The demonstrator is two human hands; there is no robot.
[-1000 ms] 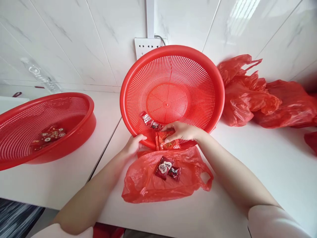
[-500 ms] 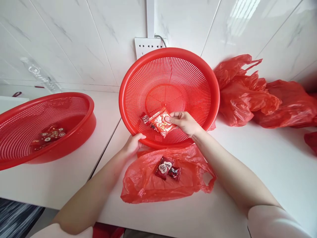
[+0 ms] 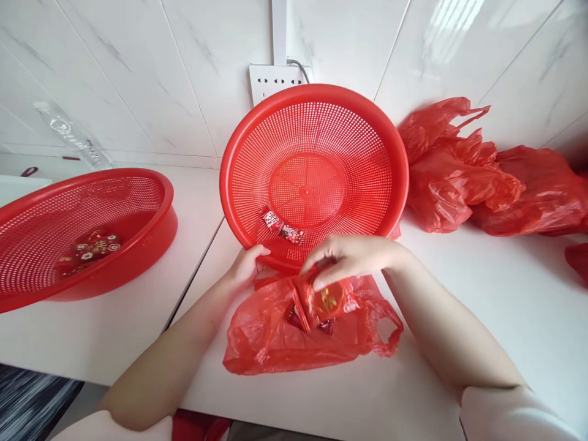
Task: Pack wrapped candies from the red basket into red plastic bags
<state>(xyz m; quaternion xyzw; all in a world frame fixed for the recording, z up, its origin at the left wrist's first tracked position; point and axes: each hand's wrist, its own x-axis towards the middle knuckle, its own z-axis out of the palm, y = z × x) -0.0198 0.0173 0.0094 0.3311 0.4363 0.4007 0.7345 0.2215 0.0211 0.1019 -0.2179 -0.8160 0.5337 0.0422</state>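
Observation:
My left hand (image 3: 249, 263) grips the near-left rim of a red plastic colander (image 3: 399, 184), which is tilted up toward me. Two small wrapped snacks (image 3: 292, 233) lie low inside it. Between the fingers of my right hand (image 3: 344, 263) is a red snack packet (image 3: 328, 301) with gold print, held over a red plastic bag (image 3: 257, 340). The bag lies flat on the white table in front of the colander. Dark red wrapped snacks (image 3: 327, 326) on the bag are partly hidden beneath the packet.
A second red colander (image 3: 151, 245) at the left holds several red packets (image 3: 96, 247). Full red plastic bags (image 3: 450, 184) stand along the wall at the right. A clear plastic bottle (image 3: 73, 136) and a power strip (image 3: 275, 76) are at the back.
My right hand has moved the red packet from inside the colander toward me, over the plastic bag. Two small snacks in the colander are now uncovered. My left hand stays on the rim.

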